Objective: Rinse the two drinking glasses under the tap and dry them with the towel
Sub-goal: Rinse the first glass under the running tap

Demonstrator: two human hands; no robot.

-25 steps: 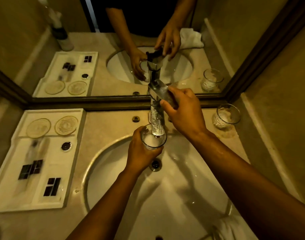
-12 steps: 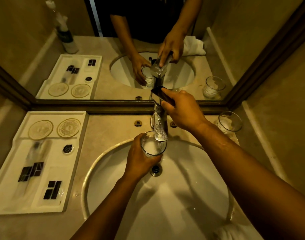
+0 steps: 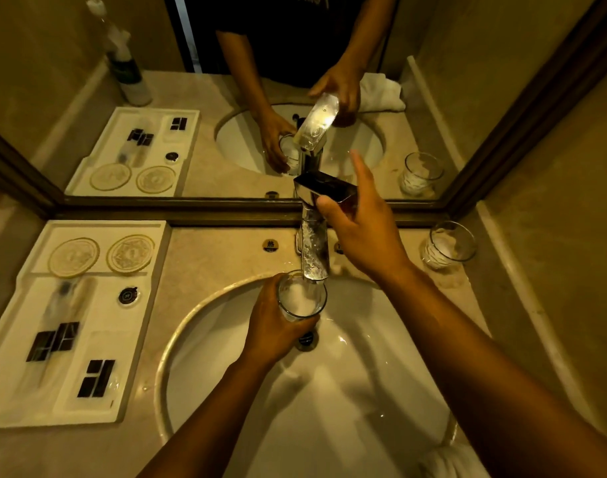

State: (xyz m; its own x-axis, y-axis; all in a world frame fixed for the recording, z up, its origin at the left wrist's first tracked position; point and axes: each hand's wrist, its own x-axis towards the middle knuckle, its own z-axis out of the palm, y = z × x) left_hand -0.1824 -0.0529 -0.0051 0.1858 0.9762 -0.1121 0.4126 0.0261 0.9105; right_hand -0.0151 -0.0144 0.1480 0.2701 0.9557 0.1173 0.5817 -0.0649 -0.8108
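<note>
My left hand [image 3: 273, 326] grips a clear drinking glass [image 3: 302, 298] upright directly under the chrome tap [image 3: 314, 250] spout, over the white sink [image 3: 329, 391]. Water or foam fills the glass. My right hand [image 3: 360, 222] rests on the tap's raised lever [image 3: 324, 189], thumb beneath it and forefinger stretched out. A second glass [image 3: 450, 244] stands on the counter at the far right by the mirror. A white towel [image 3: 447, 460] shows at the sink's near right edge, partly hidden by my right arm.
A white amenity tray [image 3: 5, 391] with two round coasters and small dark packets lies left of the sink. The mirror [image 3: 226, 98] runs along the back and reflects a bottle. A wall closes in on the right.
The tap lever has tilted up under my right hand, and my forefinger has lifted off it. The glass stays under the spout. The camera has moved slightly closer.
</note>
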